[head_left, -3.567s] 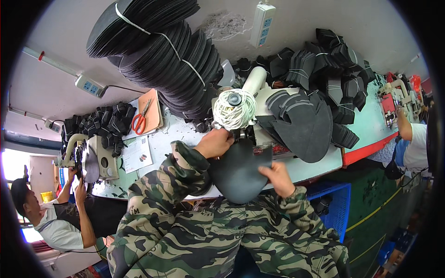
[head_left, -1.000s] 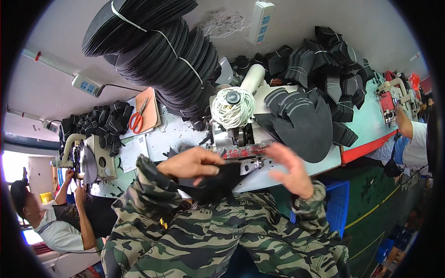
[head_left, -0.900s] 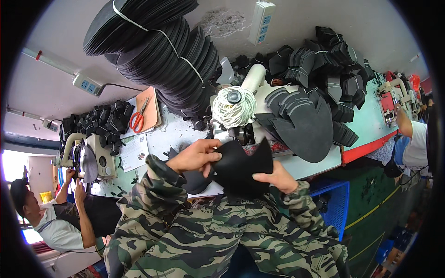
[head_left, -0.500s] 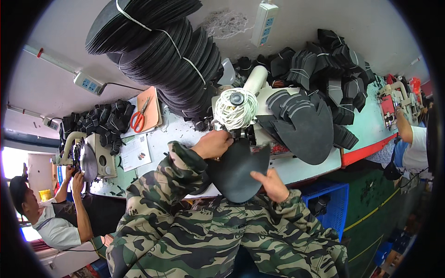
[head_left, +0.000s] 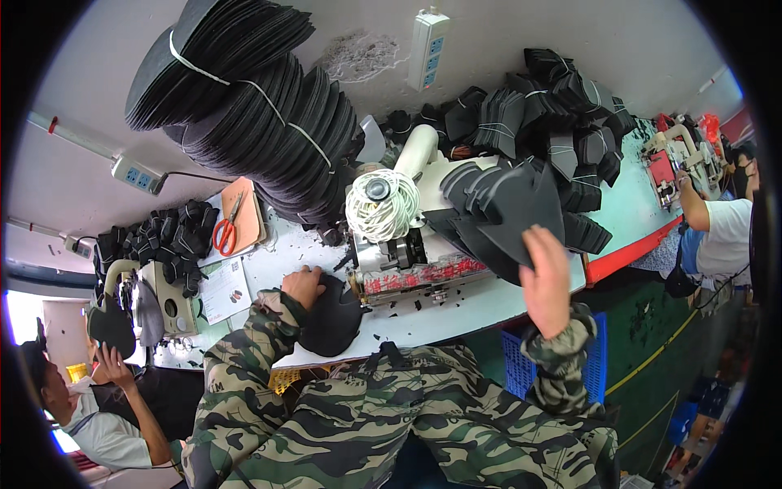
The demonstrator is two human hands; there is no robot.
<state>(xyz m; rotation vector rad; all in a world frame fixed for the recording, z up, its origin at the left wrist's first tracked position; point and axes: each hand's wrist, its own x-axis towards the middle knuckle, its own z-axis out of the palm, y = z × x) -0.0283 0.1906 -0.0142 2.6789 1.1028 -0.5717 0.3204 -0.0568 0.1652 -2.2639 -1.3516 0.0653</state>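
My left hand (head_left: pixel 303 287) rests at the far left edge of a black, rounded flat sheet piece (head_left: pixel 332 319), left of a bench machine (head_left: pixel 399 254). Its fingers lie spread over the edge of that piece and the white table. On the machine's right, several overlapping black cut pieces (head_left: pixel 481 200) are fanned out. My right hand (head_left: pixel 546 281) is at the near right edge of the top piece, fingers stretched out over its surface; the underside of the grip is hidden. A coil of white cord (head_left: pixel 383 205) sits on the machine.
Tall tied stacks of black pieces (head_left: pixel 261 122) stand at the back left, tied bundles (head_left: pixel 562 122) at the back right. Red-handled scissors (head_left: pixel 226 228) lie on a notebook. Below the table's right side is a blue crate (head_left: pixel 521 367). Co-workers sit left and right.
The black piece that both hands held before the machine now lies left of it under my left hand. My right hand has let go and moved right to the fanned pieces. The view has shifted.
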